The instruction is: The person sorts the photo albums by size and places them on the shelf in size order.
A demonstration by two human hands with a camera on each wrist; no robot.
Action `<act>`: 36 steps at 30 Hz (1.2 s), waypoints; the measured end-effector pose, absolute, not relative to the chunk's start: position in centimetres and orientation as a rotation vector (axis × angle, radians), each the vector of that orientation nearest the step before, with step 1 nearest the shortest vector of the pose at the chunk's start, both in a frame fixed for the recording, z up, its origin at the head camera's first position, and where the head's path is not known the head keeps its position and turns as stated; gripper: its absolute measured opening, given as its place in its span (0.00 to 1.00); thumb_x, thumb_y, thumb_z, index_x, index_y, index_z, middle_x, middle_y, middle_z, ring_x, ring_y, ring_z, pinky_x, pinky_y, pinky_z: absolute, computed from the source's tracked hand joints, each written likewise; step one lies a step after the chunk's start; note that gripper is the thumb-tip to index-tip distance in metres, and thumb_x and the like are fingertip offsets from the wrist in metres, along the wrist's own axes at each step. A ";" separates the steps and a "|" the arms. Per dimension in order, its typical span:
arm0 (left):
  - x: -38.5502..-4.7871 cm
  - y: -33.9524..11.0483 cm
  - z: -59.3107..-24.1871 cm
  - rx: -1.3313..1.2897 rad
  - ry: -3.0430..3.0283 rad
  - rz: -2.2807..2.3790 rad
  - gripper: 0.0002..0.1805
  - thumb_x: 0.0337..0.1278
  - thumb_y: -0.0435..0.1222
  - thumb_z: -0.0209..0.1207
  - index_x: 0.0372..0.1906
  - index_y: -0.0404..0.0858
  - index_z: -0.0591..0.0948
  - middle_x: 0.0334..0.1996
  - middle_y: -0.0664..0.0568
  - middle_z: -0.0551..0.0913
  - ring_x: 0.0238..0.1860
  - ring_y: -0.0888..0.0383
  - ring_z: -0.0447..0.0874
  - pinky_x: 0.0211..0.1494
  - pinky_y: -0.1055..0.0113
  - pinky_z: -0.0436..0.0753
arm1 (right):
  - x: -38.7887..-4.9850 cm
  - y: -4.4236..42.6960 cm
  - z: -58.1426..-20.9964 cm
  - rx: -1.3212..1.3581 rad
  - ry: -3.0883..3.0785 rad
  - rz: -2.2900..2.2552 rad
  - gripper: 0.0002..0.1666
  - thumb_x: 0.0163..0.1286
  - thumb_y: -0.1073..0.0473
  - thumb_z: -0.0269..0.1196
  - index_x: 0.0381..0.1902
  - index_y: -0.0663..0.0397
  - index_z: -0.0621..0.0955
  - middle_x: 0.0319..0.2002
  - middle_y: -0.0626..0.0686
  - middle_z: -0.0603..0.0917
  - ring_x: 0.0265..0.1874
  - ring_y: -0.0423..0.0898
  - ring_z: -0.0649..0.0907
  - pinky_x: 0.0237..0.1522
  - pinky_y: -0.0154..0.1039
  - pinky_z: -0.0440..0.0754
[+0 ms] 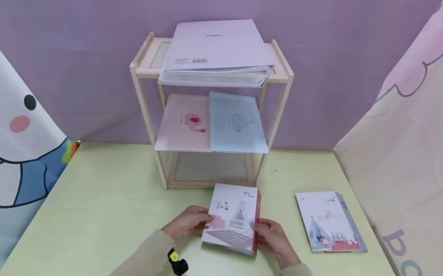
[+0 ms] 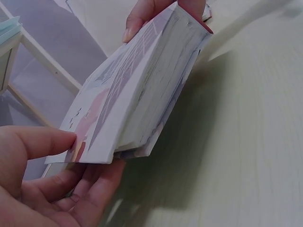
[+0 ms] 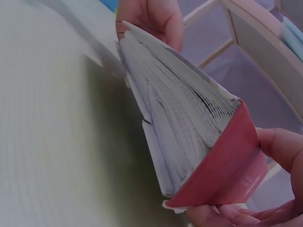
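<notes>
A thick book with a white illustrated cover and a red spine is held just above the table, in front of the shelf. My left hand pinches its left edge, thumb on the cover and fingers underneath, as the left wrist view shows. On the spine side my right hand grips it, with the thumb at the cover's edge and fingers below. Its page edges face the wrist cameras, and a shadow lies on the table beneath.
A small wooden shelf stands at the back. Large white volumes lie on its top; a pink booklet and a blue booklet lie on the middle tier. Another illustrated book rests on the table at right.
</notes>
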State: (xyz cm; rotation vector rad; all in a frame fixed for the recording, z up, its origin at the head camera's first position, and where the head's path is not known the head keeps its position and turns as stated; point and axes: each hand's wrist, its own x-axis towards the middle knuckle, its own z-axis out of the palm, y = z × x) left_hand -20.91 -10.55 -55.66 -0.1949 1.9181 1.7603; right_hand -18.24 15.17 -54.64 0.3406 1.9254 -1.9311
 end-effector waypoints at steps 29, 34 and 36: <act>-22.2 -12.3 -53.7 -0.300 1.918 1.891 0.17 0.61 0.33 0.56 0.51 0.26 0.77 0.30 0.49 0.82 0.28 0.60 0.77 0.32 0.70 0.79 | -21.8 12.6 -53.3 0.184 2.023 -1.895 0.28 0.64 0.58 0.64 0.55 0.72 0.70 0.37 0.57 0.82 0.32 0.44 0.81 0.38 0.42 0.83; -22.4 -12.8 -53.2 -0.283 1.964 1.876 0.17 0.61 0.34 0.55 0.51 0.27 0.77 0.33 0.48 0.81 0.31 0.59 0.77 0.36 0.68 0.80 | -22.8 12.1 -53.0 0.120 2.018 -1.889 0.27 0.65 0.58 0.63 0.54 0.72 0.70 0.40 0.59 0.82 0.33 0.45 0.81 0.40 0.44 0.83; -22.5 -13.0 -53.1 -0.258 1.972 1.888 0.16 0.61 0.34 0.56 0.49 0.27 0.77 0.33 0.47 0.81 0.31 0.58 0.78 0.35 0.67 0.80 | -23.2 11.9 -52.9 0.099 2.017 -1.882 0.27 0.65 0.57 0.63 0.54 0.71 0.71 0.41 0.59 0.82 0.34 0.46 0.81 0.41 0.44 0.83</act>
